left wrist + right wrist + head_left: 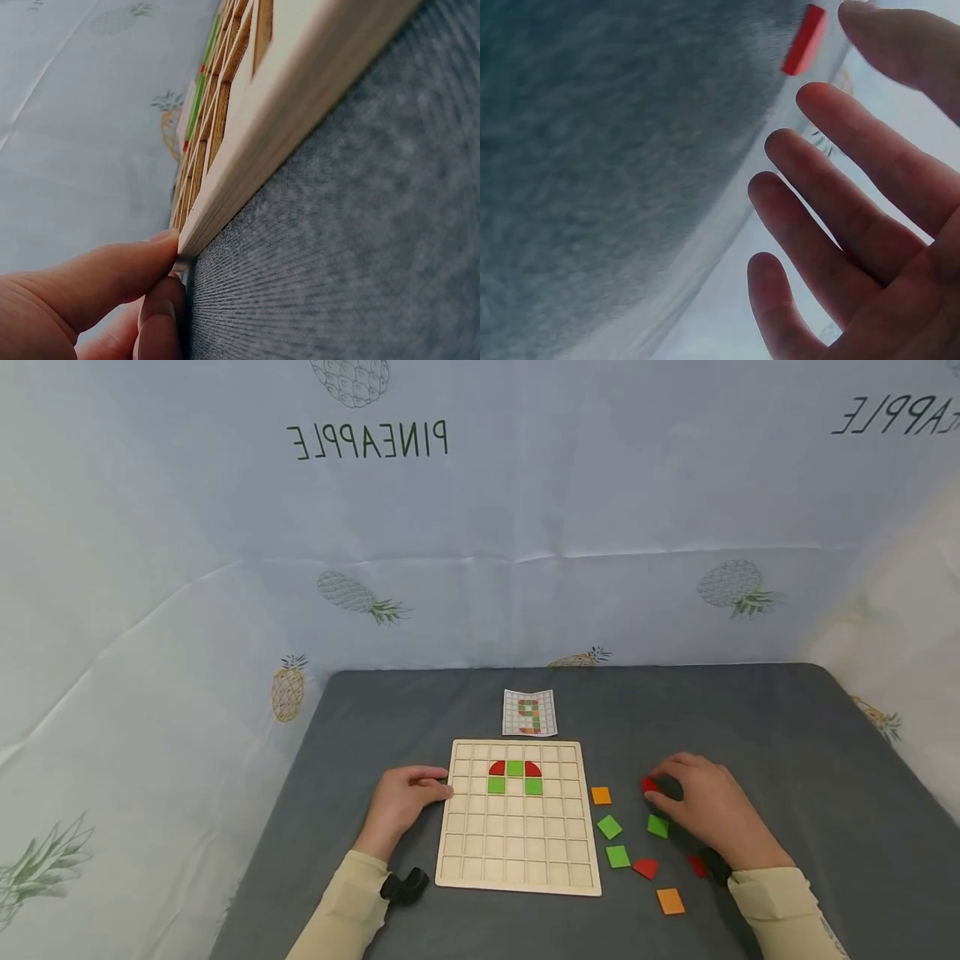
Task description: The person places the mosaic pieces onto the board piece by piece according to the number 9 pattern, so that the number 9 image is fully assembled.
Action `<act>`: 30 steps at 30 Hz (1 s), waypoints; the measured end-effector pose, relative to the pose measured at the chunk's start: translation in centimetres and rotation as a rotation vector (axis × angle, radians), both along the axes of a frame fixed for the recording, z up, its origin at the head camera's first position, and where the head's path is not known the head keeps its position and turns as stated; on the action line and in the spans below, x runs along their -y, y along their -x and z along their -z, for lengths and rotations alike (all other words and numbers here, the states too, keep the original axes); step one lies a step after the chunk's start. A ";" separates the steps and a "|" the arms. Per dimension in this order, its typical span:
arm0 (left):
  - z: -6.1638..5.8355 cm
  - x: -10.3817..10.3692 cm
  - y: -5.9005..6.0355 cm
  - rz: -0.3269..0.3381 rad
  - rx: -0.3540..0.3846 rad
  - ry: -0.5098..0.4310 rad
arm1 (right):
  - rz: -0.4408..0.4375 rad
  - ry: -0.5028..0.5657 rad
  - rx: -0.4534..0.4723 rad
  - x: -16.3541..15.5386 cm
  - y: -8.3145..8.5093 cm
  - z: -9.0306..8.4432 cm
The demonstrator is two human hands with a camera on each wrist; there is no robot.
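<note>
From where I stand, the left forearm angles in to the wooden grid board, the left hand laying thumb and fingertip against its left rim; whether they pinch or merely touch it, I can't tell. The right hand arches over the gray table, palm down, gripping nothing: thumb and fingers spread, a red piece right by the thumb and index tips. Nearby lies a green piece. The board itself carries 5 pieces, 3 green and 2 red.
</note>
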State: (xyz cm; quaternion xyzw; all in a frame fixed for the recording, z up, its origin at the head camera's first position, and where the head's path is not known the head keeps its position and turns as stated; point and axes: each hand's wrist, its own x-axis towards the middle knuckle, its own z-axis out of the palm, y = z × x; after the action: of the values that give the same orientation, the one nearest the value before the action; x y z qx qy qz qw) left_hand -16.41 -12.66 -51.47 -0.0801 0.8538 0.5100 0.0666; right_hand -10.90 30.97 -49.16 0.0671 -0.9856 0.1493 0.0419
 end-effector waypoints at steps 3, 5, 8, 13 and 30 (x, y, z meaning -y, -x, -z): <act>0.1 0.2 -0.2 -0.009 0.005 -0.003 | -0.001 -0.008 0.010 0.1 0.1 0.2; 0.1 0.2 -0.2 -0.013 0.007 -0.005 | -0.005 -0.016 0.010 0.2 0.2 0.2; 0.2 0.2 -0.1 -0.013 0.001 -0.003 | -0.016 -0.031 0.010 0.3 0.4 0.2; 0.2 0.2 0.1 -0.009 -0.004 0.004 | -0.030 -0.036 0.021 0.7 0.7 0.2; 0.1 0.0 0.1 -0.005 -0.017 -0.020 | -0.076 -0.034 0.015 3.2 1.8 -0.7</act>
State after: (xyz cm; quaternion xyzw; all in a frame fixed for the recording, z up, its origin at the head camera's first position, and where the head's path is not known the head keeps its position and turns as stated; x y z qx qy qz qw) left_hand -16.51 -12.68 -51.53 -0.0774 0.8489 0.5195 0.0587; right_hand -12.66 27.82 -48.50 0.1043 -0.9850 0.1346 0.0278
